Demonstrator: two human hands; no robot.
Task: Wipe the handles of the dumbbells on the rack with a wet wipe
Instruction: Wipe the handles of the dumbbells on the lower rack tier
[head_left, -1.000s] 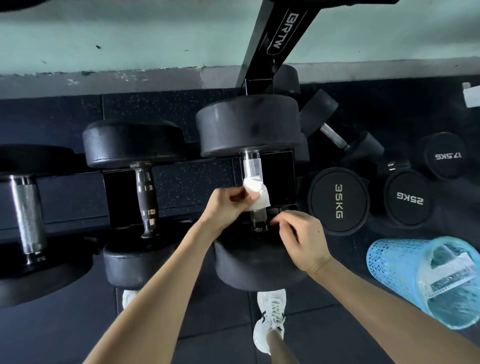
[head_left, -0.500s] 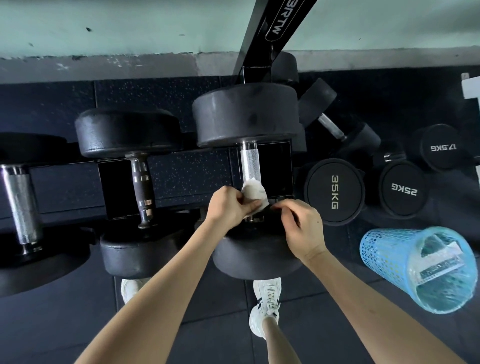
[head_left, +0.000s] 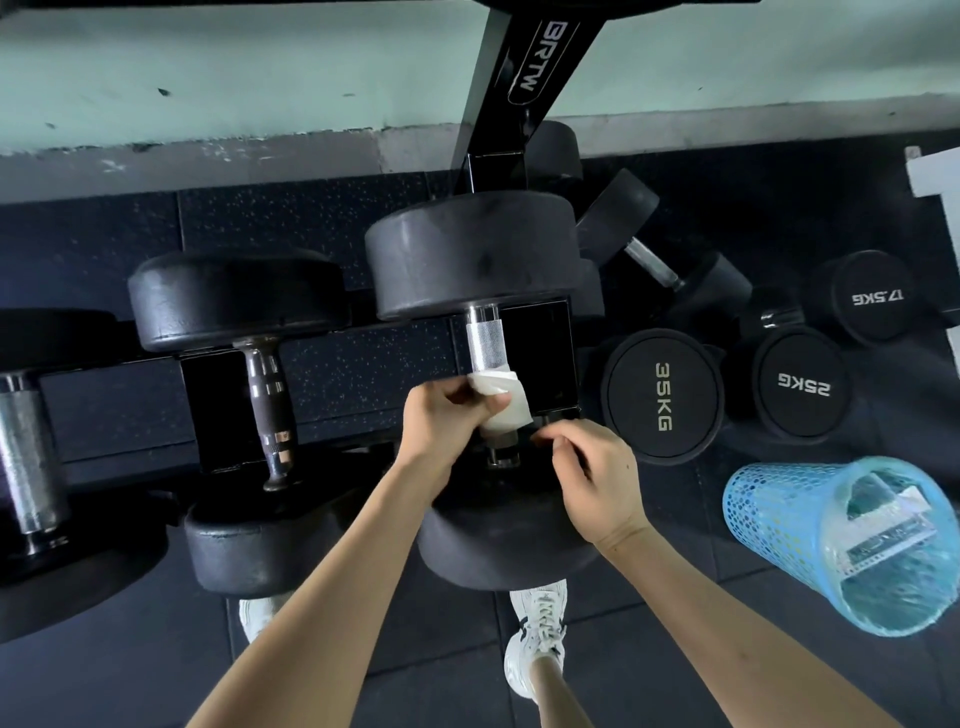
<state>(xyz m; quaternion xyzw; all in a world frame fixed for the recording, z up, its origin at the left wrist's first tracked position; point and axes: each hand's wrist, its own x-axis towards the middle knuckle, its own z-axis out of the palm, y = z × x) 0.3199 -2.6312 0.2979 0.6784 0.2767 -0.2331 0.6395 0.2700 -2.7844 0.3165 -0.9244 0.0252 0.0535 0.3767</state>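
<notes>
A large black dumbbell (head_left: 472, 254) lies on the rack with its knurled steel handle (head_left: 484, 340) pointing toward me. A white wet wipe (head_left: 506, 397) is wrapped around the lower half of that handle. My left hand (head_left: 441, 410) grips the wipe against the handle from the left. My right hand (head_left: 592, 473) hovers just right of the handle's near end, fingers curled, with nothing visibly in it. Two more dumbbells sit to the left: one with a dark handle (head_left: 267, 410), one with a steel handle (head_left: 23, 457).
The black rack upright (head_left: 524, 78) rises behind the dumbbell. Loose dumbbells marked 35KG (head_left: 662, 397), 25KG (head_left: 802, 387) and 17.5KG (head_left: 878, 296) lie on the floor at right. A blue mesh bin (head_left: 810, 530) lies near them. My white shoes (head_left: 537, 639) stand below.
My left hand slid the wipe down the handle toward me, then back up a little. My right hand drew slightly away from the handle's near end. The view shifted a little.
</notes>
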